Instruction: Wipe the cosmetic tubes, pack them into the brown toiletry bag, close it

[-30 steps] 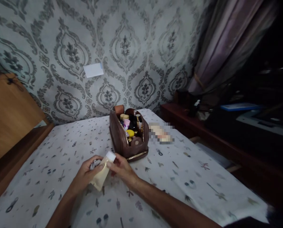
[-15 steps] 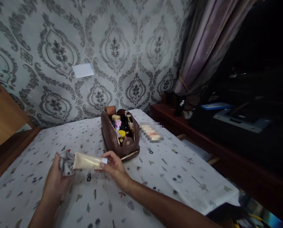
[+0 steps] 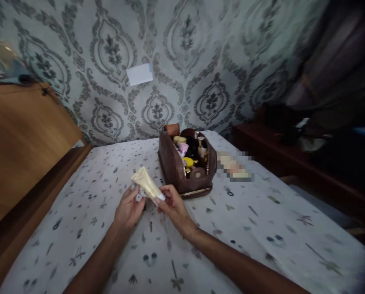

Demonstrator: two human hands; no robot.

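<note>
Head view: pinching cream tube (image 3: 146,184) at its cap end with right hand (image 3: 174,208), tail slanted toward 11 o'clock. Curled around grey cloth (image 3: 138,195) with left hand (image 3: 129,210), at tube's 8 o'clock, touching. Both forearms low over table (image 3: 262,228); open brown pouch (image 3: 185,171) near, at 1 o'clock.

Both bare forearms reach forward from below and draw together. The left hand (image 3: 129,210) is curled, its fingers bunched and the thumb pressed in. Just to its right, nearly touching it, the right hand (image 3: 173,207) pinches with thumb and fingertips, palm turned leftward.
</note>
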